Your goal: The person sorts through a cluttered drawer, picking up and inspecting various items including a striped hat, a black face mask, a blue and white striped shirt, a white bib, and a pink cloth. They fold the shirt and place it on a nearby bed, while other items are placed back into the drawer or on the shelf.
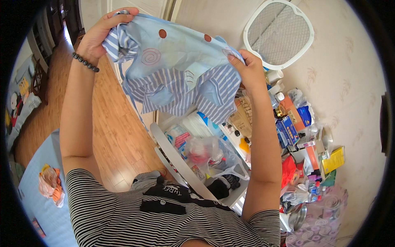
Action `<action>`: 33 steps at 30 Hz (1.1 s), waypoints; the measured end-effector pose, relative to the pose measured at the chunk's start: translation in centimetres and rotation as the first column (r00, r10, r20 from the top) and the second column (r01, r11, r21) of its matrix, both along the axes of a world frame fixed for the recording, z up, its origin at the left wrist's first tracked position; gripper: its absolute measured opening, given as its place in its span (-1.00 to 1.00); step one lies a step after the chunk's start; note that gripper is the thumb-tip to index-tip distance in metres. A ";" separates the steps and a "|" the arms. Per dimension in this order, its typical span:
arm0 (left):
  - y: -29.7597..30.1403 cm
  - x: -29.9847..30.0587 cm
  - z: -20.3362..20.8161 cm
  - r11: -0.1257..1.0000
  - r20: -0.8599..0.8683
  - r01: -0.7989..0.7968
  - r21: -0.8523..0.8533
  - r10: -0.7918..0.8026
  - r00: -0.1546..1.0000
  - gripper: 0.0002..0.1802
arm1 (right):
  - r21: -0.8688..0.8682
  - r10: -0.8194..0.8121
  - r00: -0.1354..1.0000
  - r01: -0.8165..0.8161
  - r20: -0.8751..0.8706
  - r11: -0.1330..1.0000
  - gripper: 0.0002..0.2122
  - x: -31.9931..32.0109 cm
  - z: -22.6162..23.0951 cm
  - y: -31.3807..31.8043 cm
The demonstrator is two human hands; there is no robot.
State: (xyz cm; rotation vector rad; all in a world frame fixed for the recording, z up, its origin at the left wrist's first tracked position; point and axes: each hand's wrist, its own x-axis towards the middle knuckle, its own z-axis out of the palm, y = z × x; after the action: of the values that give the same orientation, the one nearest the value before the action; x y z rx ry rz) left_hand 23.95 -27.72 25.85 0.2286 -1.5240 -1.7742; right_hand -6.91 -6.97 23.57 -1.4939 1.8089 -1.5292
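A light-blue cloth garment with blue-and-white striped panels (177, 61) hangs between a person's left hand (106, 33) and right hand (252, 71) near an open white drawer (175, 160), fingers of both closed on its upper corners, apparently for spreading out; the next move seemingly calls for even grips. Lettering marks the black-and-white striped shirt (135, 222) (and a blue cardboard box (290, 130)).

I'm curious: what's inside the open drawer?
Inside the open drawer are a clear plastic bag, a colourful package and something black. What lies underneath them is covered, and the held-up blue cloth may hide more.
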 end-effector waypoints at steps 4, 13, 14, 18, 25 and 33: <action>-1.6 0.5 -0.7 0.999 0.016 -0.031 0.020 0.031 0.999 -0.69 | -0.068 0.103 0.968 -0.089 0.229 0.994 -0.91 -0.6 -0.5 -0.3; -2.0 0.7 -1.1 0.995 -0.030 0.064 0.080 -0.062 0.998 -0.53 | -0.100 0.140 0.916 -0.110 0.377 0.989 -0.88 -0.6 -0.2 0.2; -1.8 0.7 -1.1 0.995 -0.029 0.058 0.082 -0.056 0.998 -0.52 | -0.107 0.141 0.910 -0.107 0.390 0.988 -0.87 -0.5 -0.2 0.4; -1.1 0.6 -1.1 0.998 -0.025 -0.025 0.065 0.027 0.999 -0.47 | -0.137 0.120 0.930 -0.076 0.346 0.988 -0.78 0.0 -0.2 0.7; -0.6 0.1 -1.6 0.999 -0.075 -0.016 0.037 0.019 0.997 -0.47 | -0.178 0.160 0.933 -0.106 0.322 0.978 -0.73 -0.6 -0.6 0.7; -0.5 0.0 -2.3 0.991 -0.082 -0.023 0.134 0.034 0.996 -0.54 | -0.284 0.263 0.871 -0.150 0.416 0.947 -0.71 0.0 -0.7 0.8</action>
State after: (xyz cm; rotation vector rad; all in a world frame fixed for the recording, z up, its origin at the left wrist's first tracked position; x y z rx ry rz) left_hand 23.93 -28.20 23.51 0.2371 -1.3390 -1.8414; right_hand -6.94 -6.17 22.87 -1.2442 1.1907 -1.8466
